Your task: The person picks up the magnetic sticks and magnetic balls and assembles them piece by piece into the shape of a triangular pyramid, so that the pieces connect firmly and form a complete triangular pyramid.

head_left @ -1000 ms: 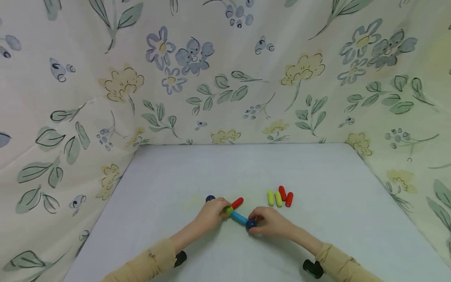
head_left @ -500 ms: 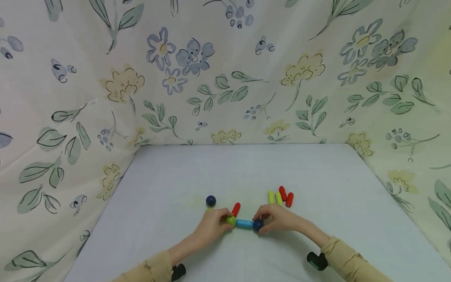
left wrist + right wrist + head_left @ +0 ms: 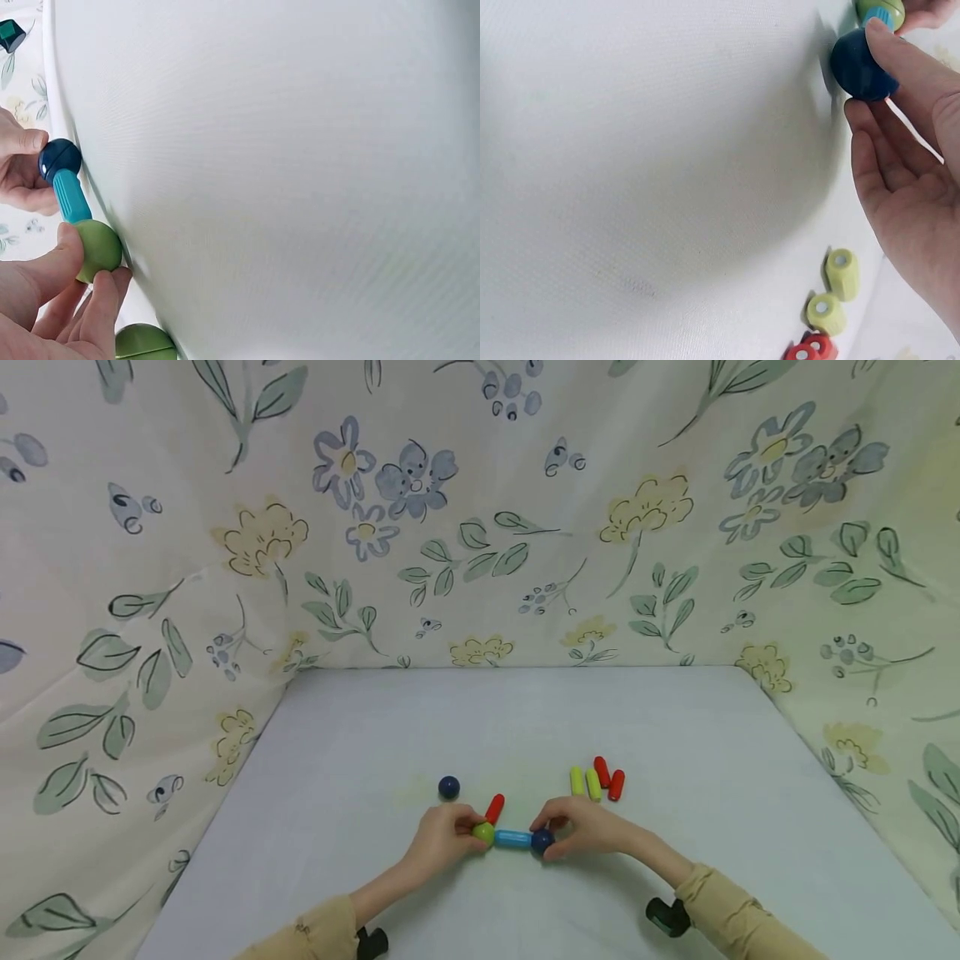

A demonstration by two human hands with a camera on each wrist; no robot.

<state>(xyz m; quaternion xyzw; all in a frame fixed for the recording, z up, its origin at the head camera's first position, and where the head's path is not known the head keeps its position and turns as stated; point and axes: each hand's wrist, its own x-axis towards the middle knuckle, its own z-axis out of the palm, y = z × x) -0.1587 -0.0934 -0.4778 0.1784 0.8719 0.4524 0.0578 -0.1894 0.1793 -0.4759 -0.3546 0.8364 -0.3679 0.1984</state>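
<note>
My left hand (image 3: 442, 843) pinches a green ball (image 3: 100, 251) between thumb and fingers. A light-blue ribbed rod (image 3: 513, 839) runs from this ball to a dark blue ball (image 3: 861, 66), which my right hand (image 3: 588, 827) holds by thumb and fingertips. Ball, rod and ball make one straight row, lying almost level across the head view, close over the table. Beyond the green ball a red rod (image 3: 495, 808) slants away, its near end at the ball. Low in the left wrist view, a second green ball (image 3: 146, 343) shows beside the left fingers; the left hand hides it from the head view.
Another dark blue ball (image 3: 448, 787) rests behind the left hand. Behind the right hand lie two yellow-green rods (image 3: 577, 781) and two red rods (image 3: 616, 785), with pale discs in their ends. The white table (image 3: 375, 718) meets a flowered cloth (image 3: 480, 568) at its back edge.
The row of balls and rod has swung from a slant to nearly level. My left hand has come nearer and left, uncovering the far dark blue ball. The right hand shifted right, then slightly back.
</note>
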